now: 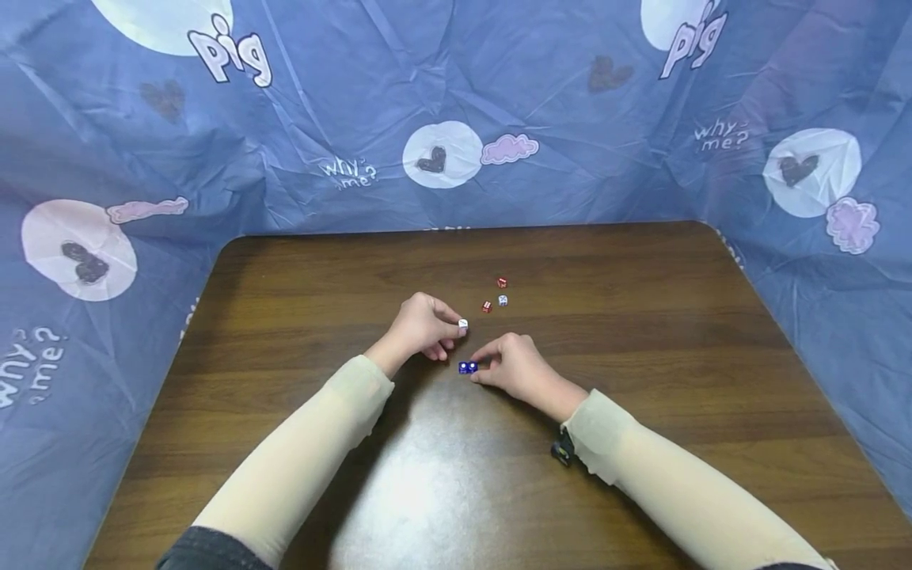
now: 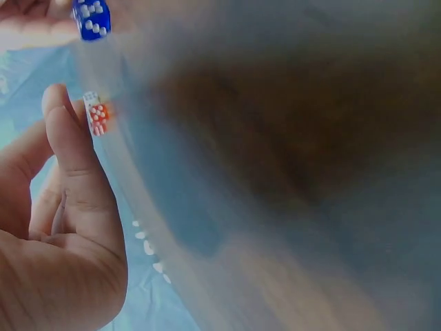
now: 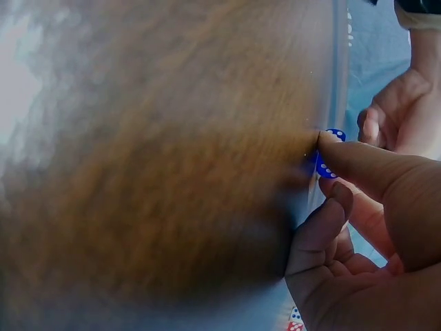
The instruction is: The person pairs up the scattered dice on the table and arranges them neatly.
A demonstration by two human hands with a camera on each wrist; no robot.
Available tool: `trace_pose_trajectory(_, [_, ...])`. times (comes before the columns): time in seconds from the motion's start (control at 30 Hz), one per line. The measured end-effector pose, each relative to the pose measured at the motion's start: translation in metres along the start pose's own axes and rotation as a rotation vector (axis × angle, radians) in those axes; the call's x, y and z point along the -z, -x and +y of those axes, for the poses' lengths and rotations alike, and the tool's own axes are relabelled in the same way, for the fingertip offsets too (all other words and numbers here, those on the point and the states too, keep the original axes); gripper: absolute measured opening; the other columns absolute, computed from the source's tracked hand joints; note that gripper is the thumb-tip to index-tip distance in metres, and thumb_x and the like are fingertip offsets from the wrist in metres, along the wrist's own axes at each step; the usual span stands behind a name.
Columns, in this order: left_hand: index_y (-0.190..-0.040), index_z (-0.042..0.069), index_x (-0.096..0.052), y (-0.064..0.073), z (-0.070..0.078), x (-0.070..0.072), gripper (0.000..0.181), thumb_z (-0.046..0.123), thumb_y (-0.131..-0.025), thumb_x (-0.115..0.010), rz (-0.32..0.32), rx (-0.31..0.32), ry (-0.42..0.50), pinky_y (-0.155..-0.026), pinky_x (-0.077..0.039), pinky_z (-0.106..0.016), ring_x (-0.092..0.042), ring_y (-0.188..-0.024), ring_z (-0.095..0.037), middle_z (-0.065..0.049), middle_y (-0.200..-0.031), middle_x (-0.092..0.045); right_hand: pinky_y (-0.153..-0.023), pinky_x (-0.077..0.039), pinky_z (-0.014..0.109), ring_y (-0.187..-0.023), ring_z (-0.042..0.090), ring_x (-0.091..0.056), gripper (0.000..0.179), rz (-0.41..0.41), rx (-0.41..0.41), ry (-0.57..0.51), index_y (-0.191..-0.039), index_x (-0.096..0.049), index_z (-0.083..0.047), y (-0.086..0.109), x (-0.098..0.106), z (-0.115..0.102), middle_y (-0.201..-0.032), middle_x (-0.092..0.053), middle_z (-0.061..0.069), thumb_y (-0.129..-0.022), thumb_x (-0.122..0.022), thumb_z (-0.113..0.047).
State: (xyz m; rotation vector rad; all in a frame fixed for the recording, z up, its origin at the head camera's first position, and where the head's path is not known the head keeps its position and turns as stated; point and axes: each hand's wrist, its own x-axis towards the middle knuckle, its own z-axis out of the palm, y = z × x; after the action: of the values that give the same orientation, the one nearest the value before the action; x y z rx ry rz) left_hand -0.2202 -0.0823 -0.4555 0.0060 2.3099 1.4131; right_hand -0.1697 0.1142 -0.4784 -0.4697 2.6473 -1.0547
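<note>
Between its thumb and forefinger my left hand (image 1: 420, 326) pinches a white die (image 1: 463, 324), held close over the table. Nearer to me, two blue dice (image 1: 464, 368) sit side by side, touching, each with one white pip on top. My right hand (image 1: 526, 370) has its thumb and forefinger on the right-hand blue die (image 1: 473, 366). In the right wrist view the right thumb covers part of the blue dice (image 3: 329, 168). A blue die (image 2: 93, 19) also shows at the top of the left wrist view, beyond the left hand (image 2: 76, 214).
Farther back on the brown wooden table (image 1: 321, 285) lie two red dice, one nearer (image 1: 487, 306) and one behind (image 1: 502, 282), with a white die (image 1: 503, 301) beside them. A blue printed cloth (image 1: 321, 103) hangs around the table's back and sides.
</note>
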Motion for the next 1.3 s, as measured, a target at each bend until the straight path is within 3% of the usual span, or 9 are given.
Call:
trace_pose_trajectory(0.53, [-0.093,0.004,-0.079,0.02,-0.013,-0.012,0.006,0.003,-0.087,-0.081,-0.007,0.015,-0.068,-0.043,-0.059,-0.035,-0.065,-0.044,-0.023,-0.016,-0.06,-0.067,-0.041,-0.04,0.023,-0.046,0.006,-0.05,0.02,0.023,0.018,-0.001,-0.096,-0.082,-0.013,0.0,-0.001,0.001,-0.054,-0.057,-0.008,-0.079,-0.091,-0.018])
trace_pose_trajectory(1.3, [-0.09,0.008,-0.08,0.017,-0.015,-0.017,0.008,0.004,-0.084,-0.084,-0.011,-0.04,-0.178,-0.04,-0.057,-0.033,-0.062,-0.041,-0.019,-0.011,-0.056,-0.066,-0.041,-0.038,0.022,-0.046,0.005,-0.048,0.019,0.009,0.007,-0.021,-0.096,-0.082,-0.013,0.0,0.0,0.0,-0.053,-0.057,-0.006,-0.08,-0.09,-0.017])
